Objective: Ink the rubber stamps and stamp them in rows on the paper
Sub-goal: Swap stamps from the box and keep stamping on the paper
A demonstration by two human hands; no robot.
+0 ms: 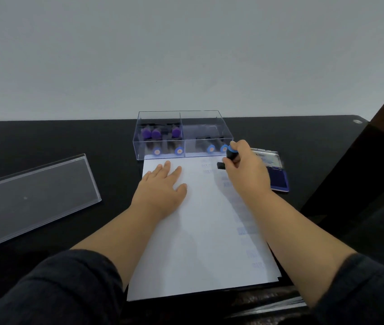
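Looking down from the head view: white paper (200, 242) lies lengthwise on a black table (45, 141), its far edge just in front of a clear plastic box (181, 134).

Left hand (160, 191) lies flat on the paper's upper left part, fingers straight and spread, palm down, holding nothing. Dark sleeve (52, 289) pushed up the forearm.

Right hand (245, 170) grips a rubber stamp (229, 156), fingers curled round its black handle; blue cap shows at the top by the thumb, black base pokes out to the left of the fingers, at the paper's upper right part. Whether the base touches the sheet, cannot tell.

Faint blue stamp marks (245, 231) run down the paper's right side in a column, with a few more near the top by the held stamp. Blurred; wording unreadable.

Box is split in two compartments. Left one: purple-capped stamps (156, 133) at the back, blue-capped stamps (156, 151) at the front. Right one: two blue-capped ones near the front wall.

Ink pad (279, 179), lid open, dark blue surface, sits just right of the paper, partly hidden behind the right hand.

Clear lid (34, 198) lies flat on the table, well left of the paper.
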